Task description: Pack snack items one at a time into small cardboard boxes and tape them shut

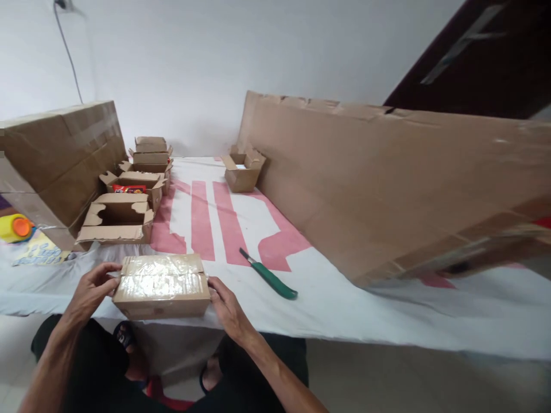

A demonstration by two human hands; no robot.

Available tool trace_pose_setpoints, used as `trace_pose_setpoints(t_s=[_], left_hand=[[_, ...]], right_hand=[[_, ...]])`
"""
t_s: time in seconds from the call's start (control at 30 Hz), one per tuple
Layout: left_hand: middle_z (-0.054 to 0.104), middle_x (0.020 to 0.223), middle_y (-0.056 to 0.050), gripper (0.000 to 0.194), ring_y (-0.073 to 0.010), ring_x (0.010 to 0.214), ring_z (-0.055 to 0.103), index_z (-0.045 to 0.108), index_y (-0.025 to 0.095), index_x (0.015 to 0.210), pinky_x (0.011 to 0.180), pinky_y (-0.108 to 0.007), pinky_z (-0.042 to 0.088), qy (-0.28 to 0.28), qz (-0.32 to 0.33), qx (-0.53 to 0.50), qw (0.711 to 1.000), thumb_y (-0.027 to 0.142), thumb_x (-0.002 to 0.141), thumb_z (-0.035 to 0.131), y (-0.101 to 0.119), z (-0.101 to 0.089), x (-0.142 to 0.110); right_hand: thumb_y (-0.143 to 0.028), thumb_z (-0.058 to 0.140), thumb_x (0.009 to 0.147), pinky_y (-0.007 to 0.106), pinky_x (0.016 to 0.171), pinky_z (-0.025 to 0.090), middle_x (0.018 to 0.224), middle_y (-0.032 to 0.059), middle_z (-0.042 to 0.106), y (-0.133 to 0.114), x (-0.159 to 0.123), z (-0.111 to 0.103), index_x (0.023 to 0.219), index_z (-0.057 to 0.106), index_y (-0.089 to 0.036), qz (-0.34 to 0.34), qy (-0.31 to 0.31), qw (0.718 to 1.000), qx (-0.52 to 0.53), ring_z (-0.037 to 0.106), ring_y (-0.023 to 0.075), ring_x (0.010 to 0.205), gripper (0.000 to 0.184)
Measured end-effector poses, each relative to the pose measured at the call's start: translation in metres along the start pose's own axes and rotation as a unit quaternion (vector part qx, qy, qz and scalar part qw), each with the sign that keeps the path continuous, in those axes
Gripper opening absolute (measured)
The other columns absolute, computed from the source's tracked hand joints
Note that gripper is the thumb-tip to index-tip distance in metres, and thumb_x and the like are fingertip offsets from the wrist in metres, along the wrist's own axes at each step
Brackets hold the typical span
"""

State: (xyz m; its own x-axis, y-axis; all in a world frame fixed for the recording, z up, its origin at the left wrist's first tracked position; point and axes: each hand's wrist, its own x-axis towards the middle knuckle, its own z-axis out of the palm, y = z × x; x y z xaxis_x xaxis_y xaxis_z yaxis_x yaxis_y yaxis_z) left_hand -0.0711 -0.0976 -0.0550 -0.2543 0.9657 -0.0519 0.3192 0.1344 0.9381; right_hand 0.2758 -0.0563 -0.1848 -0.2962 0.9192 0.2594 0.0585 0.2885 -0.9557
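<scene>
A closed cardboard box [162,281], its top covered with shiny clear tape, sits at the table's front edge. My left hand [95,289] grips its left end, thumb and fingers bent against the side. At the opposite end, my right hand [226,304] presses its fingers to the box's right side. Both hands are closed on the same box. To the right of it lies a green-handled utility knife [273,280], its dark tip pointing away to the left. Neither hand touches the knife.
Several open small boxes [114,232] line the left, one with a red packet [129,189]. Big cardboard boxes flank the table, one left [73,166] and a panel-like one right [379,189]. Another small open box [243,175] stands at the back. A yellow-orange roll [17,228] lies far left.
</scene>
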Motion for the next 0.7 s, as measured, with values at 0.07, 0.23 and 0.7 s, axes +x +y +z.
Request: trace_pose_setpoints(t_s=[0.07, 0.23, 0.7], left_hand=[[0.074, 0.071, -0.001, 0.054, -0.0188, 0.066, 0.066, 0.077, 0.018, 0.103, 0.063, -0.029, 0.055, -0.006, -0.008, 0.0, 1.0, 0.055, 0.066, 0.092, 0.0012, 0.0015, -0.0006], [0.074, 0.07, -0.001, 0.058, -0.0196, 0.068, 0.067, 0.075, 0.019, 0.101, 0.065, -0.03, 0.056, -0.017, -0.025, -0.007, 1.0, 0.058, 0.062, 0.094, -0.0013, 0.0005, -0.0018], [0.081, 0.095, -0.009, 0.052, -0.0208, 0.075, 0.071, 0.077, 0.019, 0.093, 0.066, -0.03, 0.059, -0.039, 0.003, -0.027, 0.999, 0.059, 0.066, 0.096, -0.003, -0.005, -0.002]], right_hand=[[-0.051, 0.048, 0.114, 0.037, 0.105, 0.055, 0.131, 0.0124, 0.076, -0.0006, -0.003, 0.0024, 0.134, 0.072, -0.022, 0.006, -0.002, 1.0, 0.004, 0.071, 0.027, 0.12, 0.043], [-0.056, 0.048, 0.113, 0.037, 0.103, 0.056, 0.129, 0.0117, 0.077, 0.0002, -0.0043, 0.0065, 0.134, 0.073, -0.022, 0.019, 0.008, 1.0, 0.009, 0.072, 0.0276, 0.116, 0.046], [-0.058, 0.046, 0.113, 0.037, 0.099, 0.057, 0.119, 0.0106, 0.078, -0.0055, 0.0015, 0.0071, 0.131, 0.074, -0.021, 0.008, 0.015, 1.0, 0.013, 0.07, 0.0259, 0.102, 0.049]])
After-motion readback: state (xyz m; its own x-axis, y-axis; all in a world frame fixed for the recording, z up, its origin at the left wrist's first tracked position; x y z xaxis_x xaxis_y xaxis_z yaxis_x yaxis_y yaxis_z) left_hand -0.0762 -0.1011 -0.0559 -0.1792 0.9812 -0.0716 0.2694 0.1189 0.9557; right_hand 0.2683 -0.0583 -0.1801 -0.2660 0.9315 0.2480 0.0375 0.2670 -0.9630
